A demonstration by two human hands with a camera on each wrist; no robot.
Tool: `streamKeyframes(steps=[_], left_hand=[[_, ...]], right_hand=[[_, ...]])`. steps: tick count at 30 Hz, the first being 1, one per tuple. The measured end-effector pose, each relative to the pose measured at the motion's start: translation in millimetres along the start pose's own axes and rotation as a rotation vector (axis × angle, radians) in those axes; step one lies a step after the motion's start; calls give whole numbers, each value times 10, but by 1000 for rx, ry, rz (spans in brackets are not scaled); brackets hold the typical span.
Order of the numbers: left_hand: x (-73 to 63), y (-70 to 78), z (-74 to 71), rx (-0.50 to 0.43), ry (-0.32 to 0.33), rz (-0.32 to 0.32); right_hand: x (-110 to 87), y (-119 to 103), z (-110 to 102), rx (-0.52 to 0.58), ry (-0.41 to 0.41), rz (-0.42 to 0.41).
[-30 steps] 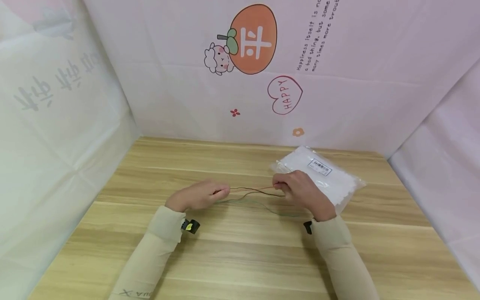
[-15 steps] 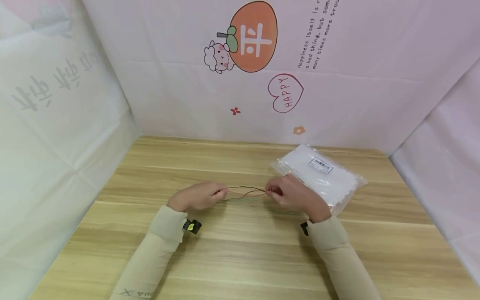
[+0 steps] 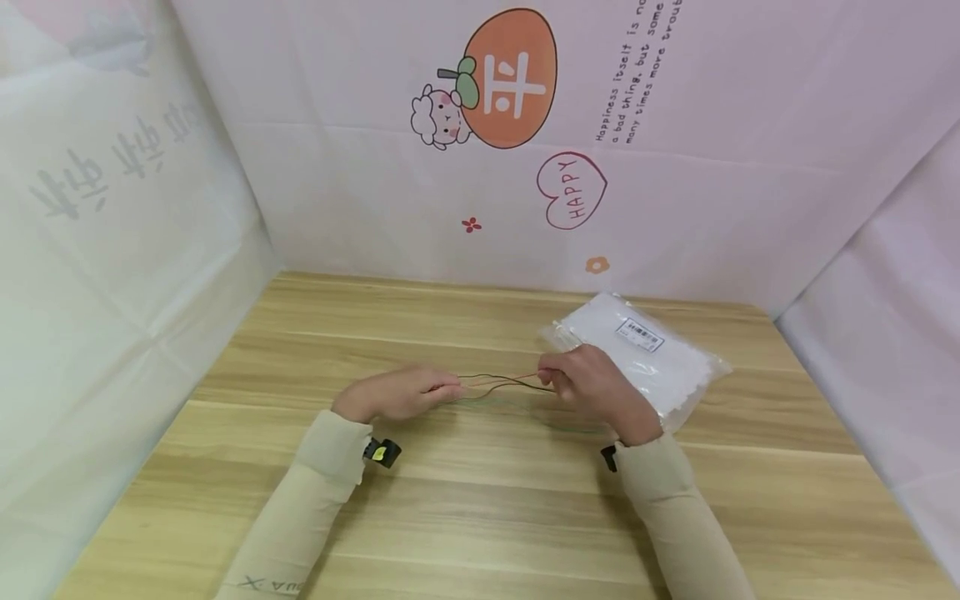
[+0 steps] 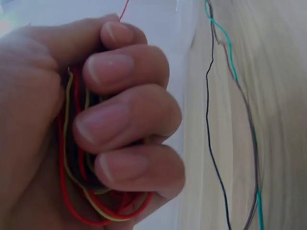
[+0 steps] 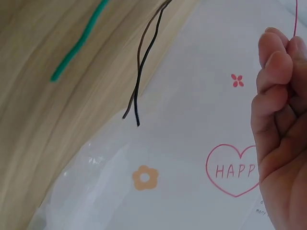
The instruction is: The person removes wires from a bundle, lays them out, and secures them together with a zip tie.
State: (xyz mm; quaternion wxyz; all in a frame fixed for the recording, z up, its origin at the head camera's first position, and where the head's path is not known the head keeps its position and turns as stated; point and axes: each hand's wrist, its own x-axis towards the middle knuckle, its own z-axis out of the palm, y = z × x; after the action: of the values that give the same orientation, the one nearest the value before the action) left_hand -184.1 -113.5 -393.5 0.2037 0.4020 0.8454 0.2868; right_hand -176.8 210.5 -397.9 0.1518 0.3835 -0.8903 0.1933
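Note:
My left hand [image 3: 405, 392] curls its fingers around a looped bundle of thin red, yellow and dark wires [image 4: 62, 163]. One red wire [image 5: 295, 19] runs from the left thumb and forefinger, nearly straight, to my right hand [image 3: 588, 379], which pinches it between thumb and forefinger. A black wire [image 5: 152, 40] and a brown wire [image 5: 140, 48] stretch out from the left hand with free ends below the right hand. Nearer the person, a green wire [image 5: 79, 52] also ends loose over the table. The inner part of the bundle is hidden by the left fingers.
A clear plastic bag with white contents [image 3: 675, 367] and a barcode label lies just behind the right hand. The wood-grain table [image 3: 480, 517] is enclosed by white printed cloth [image 3: 360, 167] at the back and sides.
My right hand first moved left toward the left hand, then back a little to the right. The red wire slackened and is straighter now. The left hand stayed nearly still.

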Motion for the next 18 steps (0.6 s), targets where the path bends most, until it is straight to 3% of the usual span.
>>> streamKeyframes(steps=[5, 12, 18], left_hand=[[12, 44, 18, -24, -45, -37], [2, 112, 42, -42, 35, -197], [23, 100, 62, -77, 56, -147]], right_hand=[[-14, 73, -33, -11, 25, -13], [-24, 116, -65, -9, 51, -37], [-21, 82, -66, 4, 42, -38]])
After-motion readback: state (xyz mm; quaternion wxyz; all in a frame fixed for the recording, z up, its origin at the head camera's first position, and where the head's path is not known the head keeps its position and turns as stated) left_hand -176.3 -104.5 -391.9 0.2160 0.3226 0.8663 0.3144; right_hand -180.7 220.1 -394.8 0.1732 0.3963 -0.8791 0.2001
